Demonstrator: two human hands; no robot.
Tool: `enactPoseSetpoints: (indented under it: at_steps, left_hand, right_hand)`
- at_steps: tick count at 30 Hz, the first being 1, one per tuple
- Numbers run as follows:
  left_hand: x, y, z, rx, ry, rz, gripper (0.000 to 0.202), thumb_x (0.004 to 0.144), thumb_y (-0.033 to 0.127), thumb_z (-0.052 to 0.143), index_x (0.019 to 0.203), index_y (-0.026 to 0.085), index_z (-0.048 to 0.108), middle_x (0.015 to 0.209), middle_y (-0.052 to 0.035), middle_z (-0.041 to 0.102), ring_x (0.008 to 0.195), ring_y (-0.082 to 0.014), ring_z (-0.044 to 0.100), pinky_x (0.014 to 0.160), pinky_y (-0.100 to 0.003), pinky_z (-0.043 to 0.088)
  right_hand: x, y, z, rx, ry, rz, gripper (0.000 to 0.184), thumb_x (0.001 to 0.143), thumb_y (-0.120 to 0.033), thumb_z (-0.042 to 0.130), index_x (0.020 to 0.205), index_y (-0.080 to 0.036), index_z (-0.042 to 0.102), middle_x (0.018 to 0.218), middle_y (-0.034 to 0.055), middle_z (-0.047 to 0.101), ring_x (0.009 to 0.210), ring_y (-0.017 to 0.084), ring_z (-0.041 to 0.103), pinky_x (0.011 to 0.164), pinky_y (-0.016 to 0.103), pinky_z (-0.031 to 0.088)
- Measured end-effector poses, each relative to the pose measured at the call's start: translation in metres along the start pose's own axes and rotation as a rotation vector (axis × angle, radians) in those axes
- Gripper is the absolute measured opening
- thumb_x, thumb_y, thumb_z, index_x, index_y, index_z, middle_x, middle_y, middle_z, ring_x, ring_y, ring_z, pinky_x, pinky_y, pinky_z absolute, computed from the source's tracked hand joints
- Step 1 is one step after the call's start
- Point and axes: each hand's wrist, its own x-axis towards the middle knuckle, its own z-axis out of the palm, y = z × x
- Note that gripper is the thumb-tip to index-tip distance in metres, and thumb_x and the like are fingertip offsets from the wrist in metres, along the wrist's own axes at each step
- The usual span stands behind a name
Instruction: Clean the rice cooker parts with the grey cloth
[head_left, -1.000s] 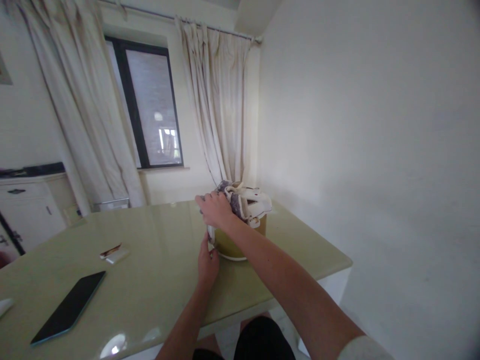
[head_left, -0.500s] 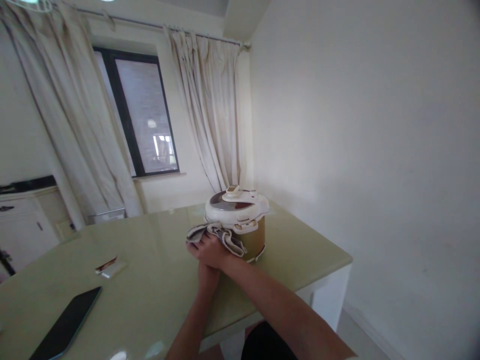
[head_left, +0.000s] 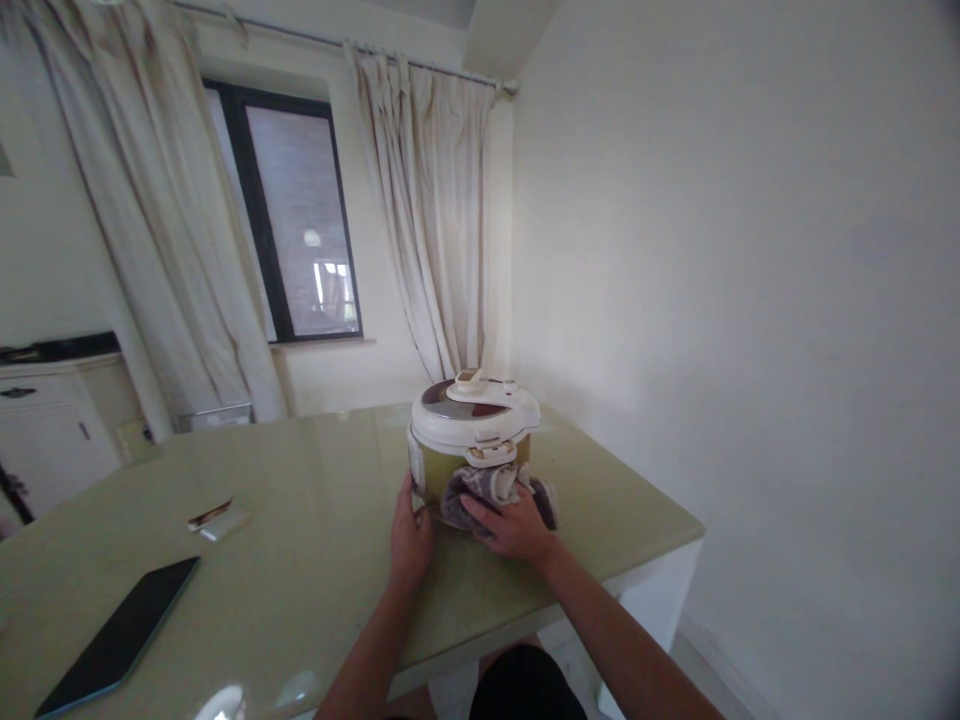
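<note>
An electric pressure cooker (head_left: 475,424) with a white lid and a greenish-gold body stands upright on the table. My left hand (head_left: 411,538) grips the lower left side of its body, fingers partly hidden behind the edge. Bunched in my right hand (head_left: 517,522) is a grey and white patterned cloth (head_left: 491,485), pressed against the front of the body just below the lid's handle. The cloth covers part of the cooker's front and lower rim.
A dark tablet (head_left: 124,630) lies at the left of the glossy green table (head_left: 300,520), with a small clear packet (head_left: 223,522) beyond it. The table's right edge falls near a white wall (head_left: 712,300). Curtains (head_left: 427,220) hang behind.
My right hand has moved the cloth from the cooker's left side to its front, toward the right. My left hand has come out from under the right and taken hold of the cooker's left side.
</note>
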Motion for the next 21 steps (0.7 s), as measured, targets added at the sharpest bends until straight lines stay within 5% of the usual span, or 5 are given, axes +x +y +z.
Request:
enactPoseSetpoints:
  at_steps: [5,8,11,16,21]
  left_hand:
    - [0.0,0.008,0.001,0.024,0.05,-0.045,0.074,0.087,0.015,0.049,0.161,0.017,0.039,0.159,-0.0142,0.053,0.148,-0.0262,0.049,0.124,-0.045,0.04]
    - [0.0,0.012,0.0,0.027,0.044,-0.049,0.075,0.087,0.014,0.05,0.161,0.017,0.039,0.158,-0.0147,0.054,0.146,-0.0265,0.051,0.123,-0.045,0.041]
    - [0.001,0.014,-0.002,0.028,0.042,-0.052,0.075,0.086,0.014,0.05,0.16,0.016,0.04,0.157,-0.0157,0.054,0.146,-0.0279,0.051,0.123,-0.047,0.041]
    - [0.001,0.013,-0.001,0.022,0.045,-0.07,0.076,0.086,0.014,0.051,0.161,0.016,0.04,0.156,-0.0158,0.054,0.145,-0.0285,0.052,0.121,-0.046,0.044]
    - [0.001,0.01,0.001,0.01,0.053,-0.061,0.077,0.086,0.013,0.051,0.161,0.019,0.04,0.157,-0.014,0.054,0.147,-0.0275,0.05,0.125,-0.048,0.039]
  right_hand:
    - [-0.019,0.017,0.012,0.126,0.515,0.599,0.048,0.093,-0.042,0.057,0.137,-0.023,0.058,0.128,0.0174,0.063,0.125,0.034,0.062,0.107,0.057,0.052]
    - [-0.007,0.027,0.004,0.249,0.662,0.784,0.043,0.098,-0.042,0.048,0.137,-0.023,0.051,0.127,0.0143,0.063,0.123,0.028,0.062,0.107,0.055,0.053]
    - [0.012,0.031,-0.016,0.33,0.658,0.841,0.038,0.099,-0.044,0.046,0.129,-0.023,0.055,0.121,0.0126,0.067,0.116,0.026,0.064,0.105,0.05,0.054]
    - [0.033,0.016,-0.043,0.351,0.658,0.739,0.04,0.099,-0.04,0.046,0.132,-0.021,0.06,0.126,0.0146,0.066,0.122,0.028,0.06,0.109,0.048,0.049]
    - [0.061,0.025,-0.076,0.173,0.482,0.666,0.044,0.099,-0.03,0.041,0.135,-0.02,0.064,0.129,0.0135,0.067,0.126,0.028,0.057,0.11,0.046,0.046]
